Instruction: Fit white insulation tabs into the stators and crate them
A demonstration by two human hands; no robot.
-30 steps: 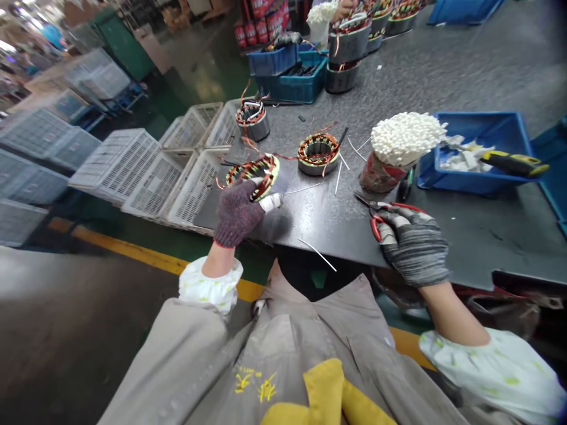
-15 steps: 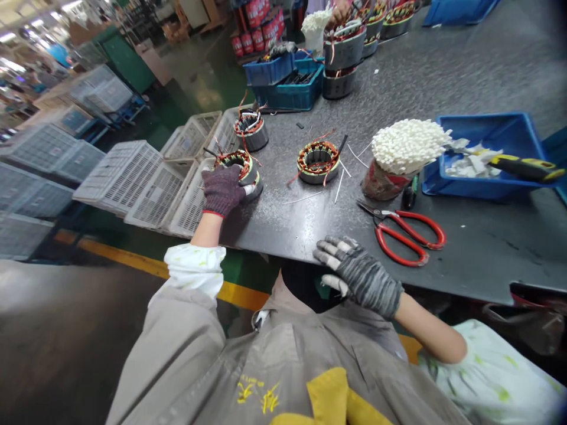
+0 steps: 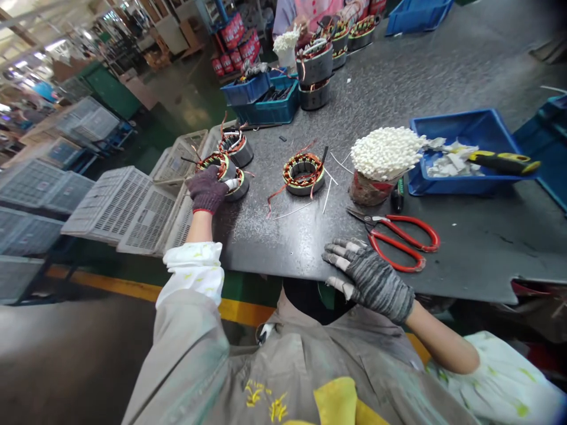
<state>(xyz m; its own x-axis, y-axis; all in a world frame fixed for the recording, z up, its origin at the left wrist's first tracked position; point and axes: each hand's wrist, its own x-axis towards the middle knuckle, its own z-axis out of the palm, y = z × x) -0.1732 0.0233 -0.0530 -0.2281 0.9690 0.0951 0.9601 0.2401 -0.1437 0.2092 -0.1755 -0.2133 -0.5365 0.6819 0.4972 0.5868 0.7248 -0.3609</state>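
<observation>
My left hand [image 3: 207,189], in a dark knitted glove, is closed round a wound stator [image 3: 221,171] at the table's left edge, next to another stator [image 3: 238,149]. My right hand [image 3: 370,276], in a grey striped glove, lies flat with fingers spread on the near table edge and holds nothing. Red-handled scissors [image 3: 401,239] rest on the table just right of that hand. A third stator [image 3: 303,172] with copper windings sits in the middle, loose white sleeves around it.
A cup of white tubes [image 3: 384,159] stands beside a blue bin [image 3: 465,153] holding a yellow-handled tool [image 3: 502,160]. More blue bins [image 3: 266,97] and stacked stators [image 3: 315,74] lie farther back, where another person works. White crates [image 3: 128,206] sit below the table's left edge.
My right hand let go of the red scissors and moved back to the near table edge, fingers spread. My left hand carried the stator away to the table's far left.
</observation>
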